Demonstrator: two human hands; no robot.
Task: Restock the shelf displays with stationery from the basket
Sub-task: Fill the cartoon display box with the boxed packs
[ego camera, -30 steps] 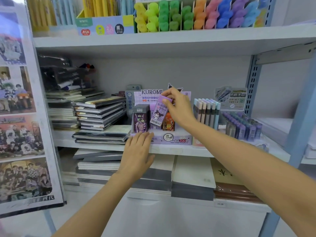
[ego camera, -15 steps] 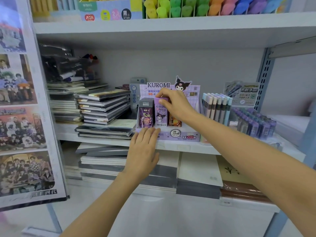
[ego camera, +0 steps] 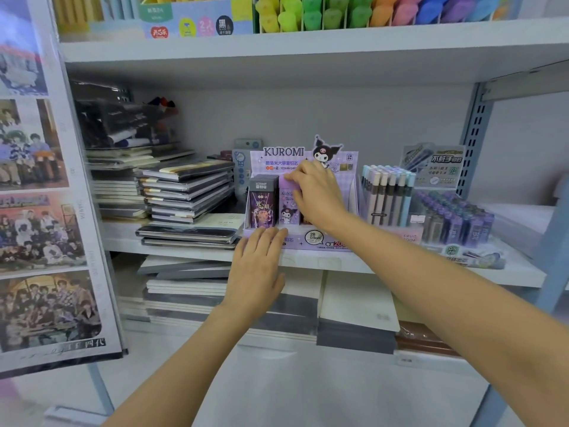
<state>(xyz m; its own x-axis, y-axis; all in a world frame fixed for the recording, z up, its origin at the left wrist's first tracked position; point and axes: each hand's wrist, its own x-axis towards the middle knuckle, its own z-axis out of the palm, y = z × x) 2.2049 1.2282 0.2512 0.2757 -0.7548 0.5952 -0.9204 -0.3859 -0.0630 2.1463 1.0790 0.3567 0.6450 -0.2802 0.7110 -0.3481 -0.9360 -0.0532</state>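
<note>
Kuromi pack: a small purple pack (ego camera: 288,211) stood upright in the Kuromi display box (ego camera: 311,240), just beside a dark Ultraman pack (ego camera: 262,204) at the box's left end.
Right hand: our right hand (ego camera: 318,195) reached in from the right. Its fingers were curled over the pack's top edge and gripped it. We could not see the thumb.
Left hand: our left hand (ego camera: 255,268) lay flat with its fingers straight and together. The fingertips rested on the left end of the box's low front wall.
Shelf: the display box sat at the front edge of the middle shelf (ego camera: 354,262), about midway along. The unit was white with grey-blue uprights and a pale back wall.
Left end: stacked dark notebooks (ego camera: 187,192).
Right end: upright pastel pens (ego camera: 388,195), then a tray of purple lead tubes (ego camera: 455,221).
Above: coloured highlighters (ego camera: 338,12) along the upper shelf.
Below: flat paper pads (ego camera: 357,300).
In the way: our right wrist hid the box's right side. A photo poster (ego camera: 40,211) hung at the unit's left edge.
</note>
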